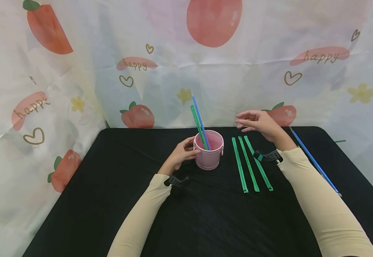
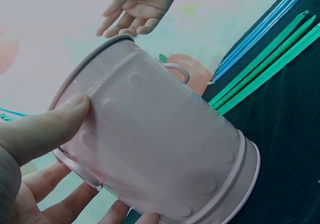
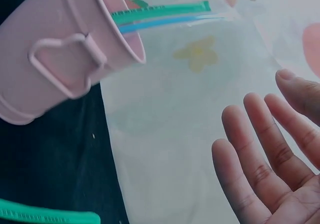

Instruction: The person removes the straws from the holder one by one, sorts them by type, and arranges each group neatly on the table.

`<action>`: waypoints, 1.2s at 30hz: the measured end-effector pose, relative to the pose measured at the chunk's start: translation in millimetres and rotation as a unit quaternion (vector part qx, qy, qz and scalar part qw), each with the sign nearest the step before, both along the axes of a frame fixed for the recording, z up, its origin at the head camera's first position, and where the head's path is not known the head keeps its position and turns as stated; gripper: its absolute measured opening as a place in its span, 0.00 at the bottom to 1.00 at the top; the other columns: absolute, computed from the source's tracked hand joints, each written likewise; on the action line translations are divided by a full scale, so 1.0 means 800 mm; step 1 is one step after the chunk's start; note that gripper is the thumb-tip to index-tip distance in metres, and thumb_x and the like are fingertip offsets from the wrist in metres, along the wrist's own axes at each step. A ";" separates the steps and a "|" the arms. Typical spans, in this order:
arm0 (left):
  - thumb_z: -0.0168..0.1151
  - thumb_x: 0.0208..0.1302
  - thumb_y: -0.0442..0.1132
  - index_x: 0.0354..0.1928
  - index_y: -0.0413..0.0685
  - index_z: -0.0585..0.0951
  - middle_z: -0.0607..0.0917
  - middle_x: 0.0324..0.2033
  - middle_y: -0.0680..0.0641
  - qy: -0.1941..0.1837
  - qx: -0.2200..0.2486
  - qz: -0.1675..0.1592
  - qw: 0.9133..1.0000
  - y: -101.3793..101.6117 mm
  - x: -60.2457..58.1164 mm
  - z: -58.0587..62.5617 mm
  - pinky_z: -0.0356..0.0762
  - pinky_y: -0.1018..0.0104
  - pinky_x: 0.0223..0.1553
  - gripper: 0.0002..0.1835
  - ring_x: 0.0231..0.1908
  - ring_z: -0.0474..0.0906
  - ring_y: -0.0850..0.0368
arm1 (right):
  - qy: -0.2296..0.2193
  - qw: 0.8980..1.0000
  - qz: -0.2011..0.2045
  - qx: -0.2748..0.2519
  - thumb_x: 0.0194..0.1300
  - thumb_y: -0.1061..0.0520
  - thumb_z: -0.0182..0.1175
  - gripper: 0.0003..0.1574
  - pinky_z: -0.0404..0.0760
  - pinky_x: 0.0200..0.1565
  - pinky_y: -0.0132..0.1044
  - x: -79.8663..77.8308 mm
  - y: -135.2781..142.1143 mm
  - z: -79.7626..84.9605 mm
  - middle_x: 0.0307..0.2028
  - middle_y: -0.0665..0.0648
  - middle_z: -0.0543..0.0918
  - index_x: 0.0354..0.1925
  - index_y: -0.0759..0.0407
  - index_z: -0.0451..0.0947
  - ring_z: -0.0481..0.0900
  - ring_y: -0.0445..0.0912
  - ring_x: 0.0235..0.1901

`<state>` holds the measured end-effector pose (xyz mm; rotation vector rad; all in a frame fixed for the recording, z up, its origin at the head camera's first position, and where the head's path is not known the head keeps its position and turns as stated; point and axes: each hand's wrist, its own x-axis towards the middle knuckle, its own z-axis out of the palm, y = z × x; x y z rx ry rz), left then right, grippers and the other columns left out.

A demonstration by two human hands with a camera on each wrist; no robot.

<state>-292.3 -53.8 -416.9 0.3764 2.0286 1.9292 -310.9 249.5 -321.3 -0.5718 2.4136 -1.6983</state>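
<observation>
A pink bucket (image 1: 207, 160) with small side handles stands on the black table. My left hand (image 1: 181, 154) holds its left side, with the thumb (image 2: 57, 126) on the wall near the rim and the fingers bent around by one handle. Out of the bucket lean a green wrapped straw (image 1: 194, 116) and a blue wrapped straw (image 1: 196, 106). My right hand (image 1: 261, 123) hovers right of the bucket, above the table's back edge, its fingers loosely spread and holding nothing. Below it lie three green wrapped straws (image 1: 249, 163), roughly side by side.
Blue wrapped straws (image 1: 316, 162) lie along the right side of the black table (image 1: 87, 207). Behind and to the left hangs a pale cloth (image 1: 170, 32) printed with fruit, hearts and flowers. Each wrist wears a dark strap (image 1: 271, 156).
</observation>
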 end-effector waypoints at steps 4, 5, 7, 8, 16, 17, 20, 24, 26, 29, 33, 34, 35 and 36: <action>0.58 0.62 0.29 0.69 0.47 0.62 0.66 0.65 0.38 0.001 -0.001 0.000 1.000 -0.001 -0.001 0.000 0.75 0.49 0.55 0.33 0.62 0.69 0.41 | -0.004 1.000 0.021 -0.008 0.67 0.56 0.56 0.14 0.82 0.42 0.29 -0.006 -0.015 -0.005 0.42 0.43 0.83 0.51 0.54 0.74 0.83 0.36 0.39; 0.58 0.62 0.29 0.69 0.47 0.62 0.66 0.65 0.38 0.001 0.000 0.000 1.000 -0.001 -0.001 0.000 0.75 0.49 0.55 0.33 0.62 0.69 0.41 | -0.006 1.000 0.022 -0.011 0.67 0.56 0.56 0.15 0.83 0.42 0.30 -0.008 -0.020 -0.006 0.43 0.44 0.83 0.51 0.55 0.74 0.83 0.36 0.40; 0.58 0.62 0.29 0.69 0.48 0.62 0.66 0.65 0.38 0.001 0.001 0.000 1.000 -0.001 -0.001 0.000 0.75 0.50 0.55 0.33 0.62 0.69 0.41 | -0.013 1.000 0.018 -0.016 0.66 0.55 0.57 0.16 0.83 0.42 0.31 -0.010 -0.028 -0.010 0.44 0.48 0.83 0.52 0.57 0.74 0.83 0.37 0.40; 0.58 0.62 0.29 0.69 0.47 0.62 0.66 0.65 0.38 0.001 0.001 0.000 1.000 -0.001 -0.001 0.000 0.75 0.50 0.55 0.33 0.62 0.69 0.41 | -0.015 1.000 0.015 -0.019 0.66 0.55 0.57 0.17 0.83 0.43 0.32 -0.011 -0.032 -0.011 0.45 0.49 0.83 0.52 0.58 0.74 0.83 0.37 0.40; 0.59 0.62 0.30 0.69 0.48 0.63 0.67 0.65 0.39 0.004 -0.005 0.002 1.000 -0.002 -0.001 0.004 0.76 0.51 0.55 0.33 0.62 0.69 0.41 | -0.018 0.999 0.023 -0.015 0.66 0.54 0.57 0.23 0.83 0.45 0.32 -0.018 -0.058 -0.013 0.48 0.53 0.81 0.56 0.64 0.70 0.83 0.36 0.40; 0.59 0.62 0.30 0.68 0.48 0.63 0.67 0.65 0.39 0.004 -0.005 0.002 1.000 -0.002 -0.001 0.004 0.76 0.51 0.55 0.32 0.62 0.69 0.41 | -0.020 0.999 0.021 -0.015 0.66 0.54 0.57 0.24 0.83 0.45 0.32 -0.019 -0.061 -0.013 0.49 0.55 0.81 0.57 0.65 0.70 0.83 0.36 0.40; 0.59 0.62 0.30 0.68 0.47 0.63 0.67 0.65 0.39 -0.001 -0.005 0.003 1.000 -0.002 -0.001 0.005 0.76 0.51 0.55 0.32 0.62 0.69 0.41 | -0.022 1.000 0.014 -0.016 0.66 0.55 0.57 0.27 0.83 0.46 0.33 -0.021 -0.069 -0.012 0.52 0.60 0.80 0.58 0.68 0.68 0.83 0.36 0.40; 0.58 0.62 0.30 0.68 0.47 0.63 0.67 0.65 0.39 -0.002 -0.002 0.002 1.000 -0.001 -0.001 0.006 0.76 0.51 0.55 0.32 0.62 0.69 0.41 | -0.020 1.000 0.003 -0.014 0.66 0.54 0.57 0.28 0.83 0.47 0.34 -0.024 -0.079 -0.012 0.54 0.63 0.78 0.59 0.68 0.67 0.82 0.36 0.42; 0.58 0.62 0.30 0.68 0.47 0.63 0.67 0.66 0.38 0.000 -0.003 0.001 1.000 -0.001 -0.001 0.006 0.76 0.52 0.55 0.32 0.62 0.69 0.41 | -0.017 1.000 -0.004 -0.016 0.66 0.54 0.58 0.28 0.82 0.49 0.37 -0.026 -0.083 -0.013 0.55 0.65 0.77 0.59 0.68 0.68 0.82 0.37 0.43; 0.58 0.62 0.29 0.68 0.47 0.63 0.67 0.65 0.38 -0.002 0.000 0.003 1.000 0.000 -0.001 0.005 0.76 0.52 0.54 0.32 0.62 0.70 0.41 | -0.014 1.000 -0.011 -0.014 0.65 0.54 0.58 0.28 0.82 0.51 0.39 -0.028 -0.089 -0.014 0.57 0.68 0.75 0.59 0.68 0.68 0.82 0.40 0.45; 0.58 0.62 0.29 0.68 0.47 0.63 0.67 0.65 0.38 -0.008 0.004 0.003 1.000 0.000 -0.001 0.003 0.76 0.51 0.55 0.32 0.62 0.70 0.41 | -0.022 0.999 -0.015 -0.018 0.66 0.55 0.58 0.29 0.79 0.54 0.44 -0.029 -0.096 -0.015 0.60 0.71 0.72 0.60 0.68 0.66 0.81 0.41 0.46; 0.58 0.61 0.29 0.68 0.46 0.63 0.67 0.65 0.38 -0.008 0.004 0.002 1.000 0.001 -0.001 0.002 0.76 0.51 0.55 0.32 0.62 0.70 0.41 | -0.026 0.999 -0.014 -0.018 0.66 0.56 0.57 0.29 0.77 0.56 0.46 -0.026 -0.099 -0.012 0.60 0.72 0.71 0.61 0.69 0.66 0.81 0.40 0.46; 0.58 0.61 0.29 0.68 0.46 0.63 0.67 0.65 0.38 -0.009 0.005 0.002 1.000 0.001 -0.001 0.002 0.76 0.51 0.55 0.32 0.62 0.70 0.40 | -0.029 0.999 -0.014 -0.020 0.66 0.57 0.57 0.29 0.76 0.57 0.48 -0.026 -0.100 -0.013 0.60 0.72 0.70 0.61 0.69 0.65 0.80 0.39 0.45; 0.58 0.61 0.28 0.68 0.46 0.63 0.67 0.65 0.38 -0.008 0.006 0.001 1.000 0.001 -0.001 0.002 0.76 0.50 0.55 0.32 0.62 0.70 0.40 | -0.031 0.999 -0.015 -0.020 0.66 0.58 0.56 0.29 0.75 0.57 0.49 -0.026 -0.102 -0.013 0.60 0.72 0.70 0.61 0.69 0.65 0.80 0.38 0.44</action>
